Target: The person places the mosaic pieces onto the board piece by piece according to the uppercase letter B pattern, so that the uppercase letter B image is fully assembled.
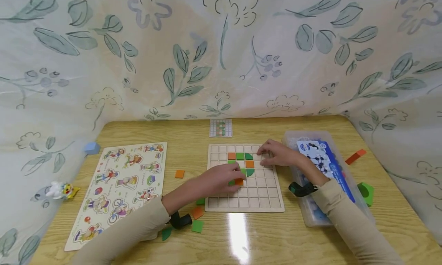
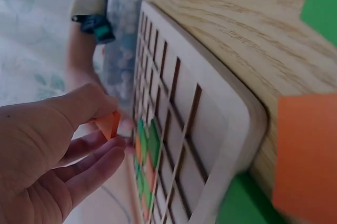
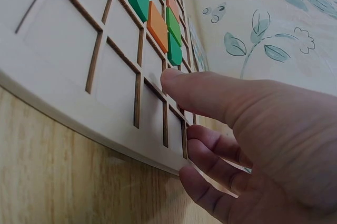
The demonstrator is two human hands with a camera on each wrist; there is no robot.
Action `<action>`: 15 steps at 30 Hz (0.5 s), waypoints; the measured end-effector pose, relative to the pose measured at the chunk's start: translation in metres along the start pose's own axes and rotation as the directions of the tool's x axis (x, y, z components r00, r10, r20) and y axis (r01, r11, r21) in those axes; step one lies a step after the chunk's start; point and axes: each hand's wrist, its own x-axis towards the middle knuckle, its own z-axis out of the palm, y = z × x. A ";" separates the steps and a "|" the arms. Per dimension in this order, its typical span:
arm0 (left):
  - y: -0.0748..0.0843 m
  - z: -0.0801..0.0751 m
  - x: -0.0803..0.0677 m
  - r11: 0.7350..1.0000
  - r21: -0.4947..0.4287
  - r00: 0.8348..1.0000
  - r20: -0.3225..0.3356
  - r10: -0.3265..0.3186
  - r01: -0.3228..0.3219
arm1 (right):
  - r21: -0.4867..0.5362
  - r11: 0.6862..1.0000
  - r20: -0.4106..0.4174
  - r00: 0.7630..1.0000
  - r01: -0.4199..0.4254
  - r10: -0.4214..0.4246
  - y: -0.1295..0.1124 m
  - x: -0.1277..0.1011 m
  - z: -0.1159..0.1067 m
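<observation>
A wooden grid board (image 1: 264, 201) lies flat on the table, with orange and green square tiles and dark green rounded tiles set in its middle cells. Over the lower part of that group, my left hand (image 1: 221, 179) pinches an orange tile (image 2: 109, 124) between thumb and fingers. The hand covers some tiles in the head view. At the board's right side is my right hand (image 1: 279, 153), its thumb over the grid and its fingers loosely bent around the edge, holding nothing. Behind the board lies a small card (image 1: 221, 128) printed with a coloured grid pattern.
Left of the board lie a loose orange square (image 1: 179, 174), more tiles near the front such as a green square (image 1: 197, 226), and a picture puzzle board (image 1: 132, 167). To the right stands a clear plastic box (image 1: 312, 215), with a green block (image 1: 366, 194) and red block (image 1: 355, 156) beyond.
</observation>
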 end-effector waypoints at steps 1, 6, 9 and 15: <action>0.000 0.002 0.003 1.000 0.000 1.000 0.009 0.002 -0.002 | 0.000 1.000 0.000 1.000 -0.002 0.002 0.000 0.000 0.000; 0.001 0.007 0.011 1.000 0.006 1.000 0.017 0.006 -0.006 | 0.006 1.000 0.001 1.000 0.016 -0.016 -0.002 0.001 0.000; 0.002 0.007 0.013 1.000 0.008 1.000 0.001 0.010 -0.010 | 0.003 1.000 -0.003 1.000 0.019 -0.019 -0.002 0.001 -0.001; -0.001 0.011 0.018 0.998 0.050 0.999 -0.030 0.030 -0.028 | 0.003 1.000 -0.002 1.000 0.022 -0.022 0.001 -0.001 -0.001</action>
